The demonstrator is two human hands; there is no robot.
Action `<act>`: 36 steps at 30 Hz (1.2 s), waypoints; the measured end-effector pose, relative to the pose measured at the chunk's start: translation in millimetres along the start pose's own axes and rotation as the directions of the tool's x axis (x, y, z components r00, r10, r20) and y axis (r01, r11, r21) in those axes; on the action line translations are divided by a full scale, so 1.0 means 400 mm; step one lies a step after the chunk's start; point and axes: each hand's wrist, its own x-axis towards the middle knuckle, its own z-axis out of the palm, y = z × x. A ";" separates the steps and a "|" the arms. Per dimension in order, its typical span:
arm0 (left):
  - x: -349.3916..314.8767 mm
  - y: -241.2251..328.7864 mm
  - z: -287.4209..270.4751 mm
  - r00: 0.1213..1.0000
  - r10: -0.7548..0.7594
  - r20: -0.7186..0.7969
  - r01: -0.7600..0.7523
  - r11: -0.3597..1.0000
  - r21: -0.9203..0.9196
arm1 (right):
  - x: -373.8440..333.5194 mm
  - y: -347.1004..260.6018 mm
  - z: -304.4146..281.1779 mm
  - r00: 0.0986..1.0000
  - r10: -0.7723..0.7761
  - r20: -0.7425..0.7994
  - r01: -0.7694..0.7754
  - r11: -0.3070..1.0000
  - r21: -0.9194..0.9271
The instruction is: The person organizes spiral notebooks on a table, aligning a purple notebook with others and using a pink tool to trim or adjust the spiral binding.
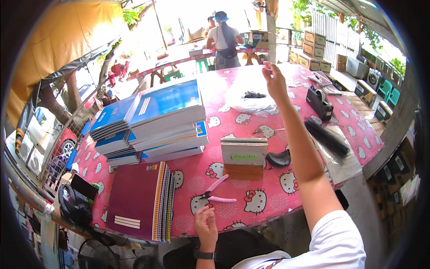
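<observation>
My left hand (206, 223), with a dark watch on its wrist, is at the table's near edge, its fingers loosely bent with nothing visible in them. Just beyond it lie pliers (208, 195) with pink handles, jaws toward the left. My right arm stretches far across the table; my right hand (274, 82) is raised beside a clear plastic bag (242, 105) that holds short black coils (254, 95). Its fingers are partly spread, and nothing shows between them. A stack of maroon spiral notebooks (134, 197) lies left of my left hand.
Tall stacks of blue notebooks (165, 105) stand behind the maroon ones. A wooden holder (242, 172) with boards is mid-table, beside a black rounded object (279, 158). Long black coils (329, 140) and a tape dispenser (320, 104) lie at right. A person (223, 40) stands beyond.
</observation>
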 end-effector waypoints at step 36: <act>0.074 -0.332 -0.727 0.856 -0.378 -0.352 0.105 0.795 -0.597 | -0.987 -0.802 0.143 0.207 0.044 0.977 -0.859 0.487 0.160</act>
